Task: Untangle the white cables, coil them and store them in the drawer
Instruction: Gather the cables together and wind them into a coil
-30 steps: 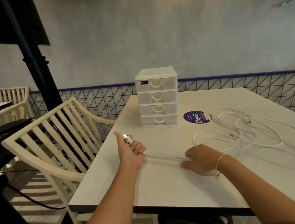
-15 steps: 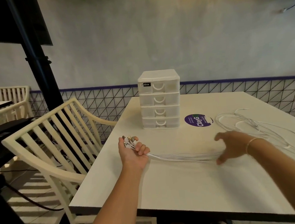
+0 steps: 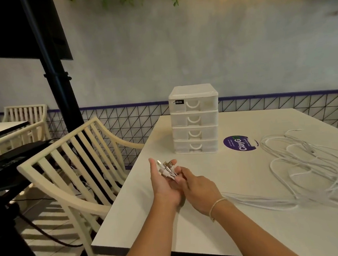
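Several white cables (image 3: pixel 310 168) lie in tangled loops on the right of the white table (image 3: pixel 224 235). Their strands run left along the tabletop to my hands. My left hand (image 3: pixel 163 182) is palm up with the cable plug ends (image 3: pixel 166 168) lying across its fingers. My right hand (image 3: pixel 197 186) is against the left palm and pinches the strands just below the plugs. A white four-drawer plastic unit (image 3: pixel 195 119) stands at the table's back, all drawers closed.
A purple round sticker (image 3: pixel 240 143) lies beside the drawer unit. A cream slatted chair (image 3: pixel 71 171) stands at the table's left edge. A black pole with a screen (image 3: pixel 52 66) rises behind it. Another table and chair sit far left.
My right hand slid out right along the strands, then came back left to meet the left hand. More plug ends now lie in the left palm, which has opened.
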